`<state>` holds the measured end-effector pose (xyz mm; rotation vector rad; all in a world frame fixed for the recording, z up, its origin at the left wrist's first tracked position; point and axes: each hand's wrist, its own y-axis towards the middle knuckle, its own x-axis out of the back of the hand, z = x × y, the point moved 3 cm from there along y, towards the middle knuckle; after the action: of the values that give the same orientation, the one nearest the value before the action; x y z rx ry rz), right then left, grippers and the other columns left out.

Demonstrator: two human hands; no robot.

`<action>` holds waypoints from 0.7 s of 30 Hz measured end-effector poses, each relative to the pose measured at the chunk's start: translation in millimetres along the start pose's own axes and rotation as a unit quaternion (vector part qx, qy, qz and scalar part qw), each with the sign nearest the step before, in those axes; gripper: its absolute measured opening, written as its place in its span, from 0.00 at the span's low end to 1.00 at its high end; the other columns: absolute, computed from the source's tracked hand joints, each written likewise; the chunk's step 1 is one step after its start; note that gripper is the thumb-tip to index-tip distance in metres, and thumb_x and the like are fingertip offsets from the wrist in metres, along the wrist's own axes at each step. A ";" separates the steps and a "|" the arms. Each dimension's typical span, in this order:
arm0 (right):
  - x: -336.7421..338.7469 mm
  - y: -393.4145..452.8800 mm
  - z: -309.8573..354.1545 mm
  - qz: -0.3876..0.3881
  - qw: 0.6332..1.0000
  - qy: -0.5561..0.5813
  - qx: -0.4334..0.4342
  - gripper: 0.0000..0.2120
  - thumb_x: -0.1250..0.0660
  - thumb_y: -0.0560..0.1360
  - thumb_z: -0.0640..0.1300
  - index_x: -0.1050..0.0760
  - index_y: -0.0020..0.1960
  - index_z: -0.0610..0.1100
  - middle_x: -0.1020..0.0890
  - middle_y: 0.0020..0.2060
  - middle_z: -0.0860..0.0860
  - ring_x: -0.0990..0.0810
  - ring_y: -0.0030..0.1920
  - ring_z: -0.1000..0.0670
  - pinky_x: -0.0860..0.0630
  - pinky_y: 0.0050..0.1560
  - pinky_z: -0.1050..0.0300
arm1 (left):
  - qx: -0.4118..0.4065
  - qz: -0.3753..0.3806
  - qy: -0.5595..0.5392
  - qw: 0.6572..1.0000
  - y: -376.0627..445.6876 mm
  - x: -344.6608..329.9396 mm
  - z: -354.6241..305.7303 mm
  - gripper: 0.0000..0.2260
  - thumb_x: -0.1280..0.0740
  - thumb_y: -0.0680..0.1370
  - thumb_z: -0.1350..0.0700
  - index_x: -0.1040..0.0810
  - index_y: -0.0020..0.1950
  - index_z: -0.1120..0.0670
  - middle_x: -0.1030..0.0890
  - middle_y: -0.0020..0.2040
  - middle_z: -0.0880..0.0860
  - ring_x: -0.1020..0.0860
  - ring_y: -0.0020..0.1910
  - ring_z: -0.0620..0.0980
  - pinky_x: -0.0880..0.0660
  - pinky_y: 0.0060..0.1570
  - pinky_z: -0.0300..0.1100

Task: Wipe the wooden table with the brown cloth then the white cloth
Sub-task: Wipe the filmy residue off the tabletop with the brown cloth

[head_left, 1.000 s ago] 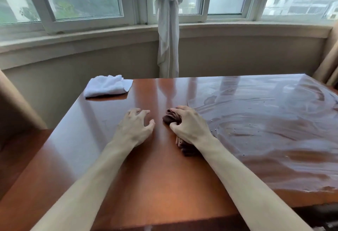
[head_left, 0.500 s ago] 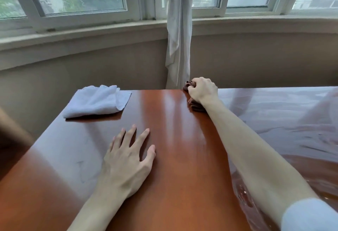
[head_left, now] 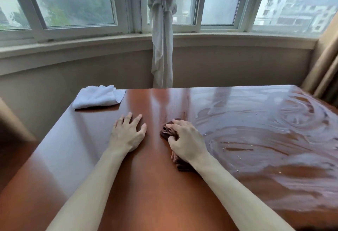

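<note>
Nearest to the camera, two bare forearms reach forward over the wooden table [head_left: 150, 203], whose top is glossy and reddish brown. The left hand [head_left: 127, 135] lies flat on the wood, palm down, with its fingers straight and spread a little; it holds nothing. Just beside it, to the right, the right hand [head_left: 186, 142] presses on the brown cloth [head_left: 167, 132]. Its fingers are curled over the bunched cloth and grip it against the table. One part of the cloth shows in front of the fingertips, and another part comes out below the wrist, so the cloth lies mostly under the hand.

On the right half of the table the surface is covered with wet, swirling streaks and some small drops; the left half, where the left hand rests, looks dry and reflects the light.

Farther away, at the far left corner of the table, the white cloth [head_left: 98, 96] lies folded, well apart from both hands.

Behind the table there is a beige wall with a curved sill, and above it a row of windows [head_left: 73, 2]. A grey curtain [head_left: 161, 38], tied in a knot, hangs down in the middle, and a beige curtain [head_left: 325, 57] shows at the right edge
</note>
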<state>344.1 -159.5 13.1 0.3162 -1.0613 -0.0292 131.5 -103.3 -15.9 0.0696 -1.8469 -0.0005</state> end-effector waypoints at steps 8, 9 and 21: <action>4.7 -4.2 -9.5 -0.002 0.999 0.032 -0.008 0.22 0.35 0.73 0.45 0.19 0.65 0.57 0.21 0.68 0.57 0.28 0.71 0.53 0.33 0.71 0.56 | -0.009 -0.005 -0.002 1.000 -0.6 -1.2 0.4 0.27 0.49 0.81 0.38 0.41 0.80 0.42 0.43 0.81 0.52 0.48 0.80 0.56 0.51 0.79 0.53; 3.0 16.4 -15.9 -0.008 0.999 0.030 -0.017 0.21 0.34 0.73 0.45 0.18 0.64 0.57 0.20 0.67 0.57 0.26 0.69 0.52 0.31 0.69 0.55 | -0.012 -0.007 -0.003 1.000 -1.0 -1.8 0.6 0.27 0.48 0.81 0.38 0.41 0.80 0.42 0.43 0.81 0.52 0.48 0.80 0.56 0.51 0.79 0.53; -33.8 276.6 -94.8 -0.066 0.991 -0.014 -0.112 0.11 0.33 0.73 0.45 0.14 0.52 0.51 0.14 0.47 0.45 0.19 0.52 0.38 0.25 0.49 0.53 | 0.003 -0.044 0.011 0.999 4.9 -3.5 3.0 0.36 0.60 0.72 0.32 0.41 0.79 0.37 0.43 0.81 0.45 0.48 0.80 0.51 0.49 0.78 0.48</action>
<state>373.8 133.3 16.4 0.1818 -1.0521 -0.2699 129.4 -98.4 -20.0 0.1538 -1.8206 -0.0559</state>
